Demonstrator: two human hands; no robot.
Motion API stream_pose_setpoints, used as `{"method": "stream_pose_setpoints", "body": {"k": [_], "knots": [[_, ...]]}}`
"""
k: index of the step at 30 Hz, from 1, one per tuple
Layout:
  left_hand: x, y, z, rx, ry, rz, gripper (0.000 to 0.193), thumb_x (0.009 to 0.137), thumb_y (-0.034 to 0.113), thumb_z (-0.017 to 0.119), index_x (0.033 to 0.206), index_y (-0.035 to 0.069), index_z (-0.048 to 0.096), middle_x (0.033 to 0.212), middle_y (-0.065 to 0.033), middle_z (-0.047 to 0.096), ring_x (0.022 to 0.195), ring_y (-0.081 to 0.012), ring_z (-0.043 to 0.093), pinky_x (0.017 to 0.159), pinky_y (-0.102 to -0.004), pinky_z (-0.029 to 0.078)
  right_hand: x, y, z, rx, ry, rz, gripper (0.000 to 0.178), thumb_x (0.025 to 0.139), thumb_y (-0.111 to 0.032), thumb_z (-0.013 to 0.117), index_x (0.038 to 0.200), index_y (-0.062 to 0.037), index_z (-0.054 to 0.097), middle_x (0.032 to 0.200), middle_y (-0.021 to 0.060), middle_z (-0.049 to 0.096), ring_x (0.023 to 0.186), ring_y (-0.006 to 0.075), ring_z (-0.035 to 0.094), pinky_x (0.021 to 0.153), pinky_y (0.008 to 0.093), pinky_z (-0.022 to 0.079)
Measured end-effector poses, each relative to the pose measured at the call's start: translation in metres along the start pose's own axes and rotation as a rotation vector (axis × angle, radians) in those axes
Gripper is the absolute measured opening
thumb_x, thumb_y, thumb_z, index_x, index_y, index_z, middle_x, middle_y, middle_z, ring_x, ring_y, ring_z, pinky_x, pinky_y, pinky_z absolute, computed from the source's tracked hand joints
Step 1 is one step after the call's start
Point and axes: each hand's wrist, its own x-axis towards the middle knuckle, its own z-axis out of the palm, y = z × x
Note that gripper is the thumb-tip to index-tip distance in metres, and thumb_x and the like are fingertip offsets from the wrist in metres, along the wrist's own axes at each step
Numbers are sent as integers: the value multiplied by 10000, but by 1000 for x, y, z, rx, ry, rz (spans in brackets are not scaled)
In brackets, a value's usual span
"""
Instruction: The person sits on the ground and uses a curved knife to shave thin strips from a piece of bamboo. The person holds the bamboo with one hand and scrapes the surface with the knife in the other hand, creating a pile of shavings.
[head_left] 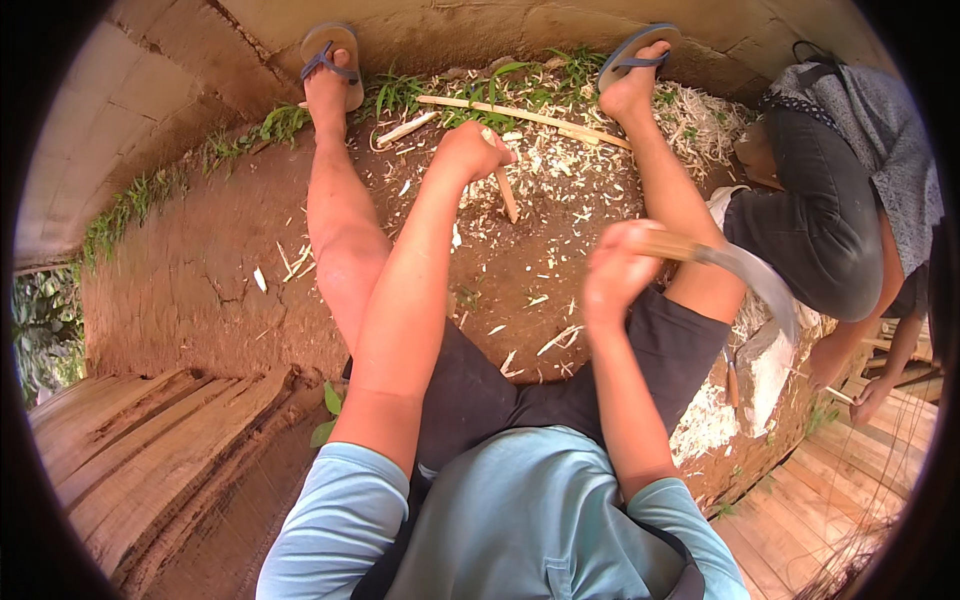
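My left hand point(468, 152) is stretched out over the bare earth, its fingers closed round a short wooden stick point(507, 195). The stick slants down out of my fist, its lower end at or near the ground. In my right hand point(622, 268), slightly smeared by motion, is the wooden handle of a sickle point(768, 282). Its curved blade points right and bends down, raised beside my right knee and apart from the stick. Pale wood shavings point(590, 170) lie scattered on the soil between my feet.
A long split strip of wood point(520, 115) lies beyond my left hand, before a wall point(420, 45). To the right another person point(820, 190) crouches, hands on a thin stick, near a knife point(732, 385). Rough planks point(150, 430) stand at lower left; boards point(850, 470) lie at lower right.
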Motion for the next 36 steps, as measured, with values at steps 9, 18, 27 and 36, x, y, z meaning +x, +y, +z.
{"method": "stream_pose_setpoints", "body": {"k": [9, 18, 27, 36], "knots": [[-10, -4, -3, -123, -181, 97, 253, 780, 173, 735, 984, 53, 647, 896, -60, 653, 832, -118, 619, 659, -273, 509, -3, 10, -2, -392, -414, 526, 251, 921, -265, 523, 868, -20, 538, 695, 31, 561, 573, 110, 517, 510, 288, 397], [-13, -1, 2, -77, -369, 362, 211, 828, 47, 629, 1039, 39, 634, 924, -28, 653, 869, -142, 603, 777, -296, 483, 3, 14, -16, -66, -377, 774, 354, 900, -90, 474, 1244, -38, 406, 732, 30, 557, 484, 72, 439, 436, 223, 360], [-49, 11, 1, 80, -257, 441, 120, 811, 79, 662, 920, 28, 668, 893, -73, 686, 870, -173, 622, 801, -325, 476, 12, 2, -18, -217, -314, 569, 345, 846, -62, 494, 1179, -29, 410, 774, 40, 542, 529, 81, 464, 456, 232, 375], [-68, 33, -8, -45, 107, 417, 191, 772, 173, 723, 856, 17, 650, 766, -126, 655, 700, -197, 620, 673, -323, 478, 9, 22, -11, -306, -302, 562, 275, 881, -91, 495, 1144, -37, 432, 783, 43, 548, 541, 90, 472, 482, 244, 392]]}}
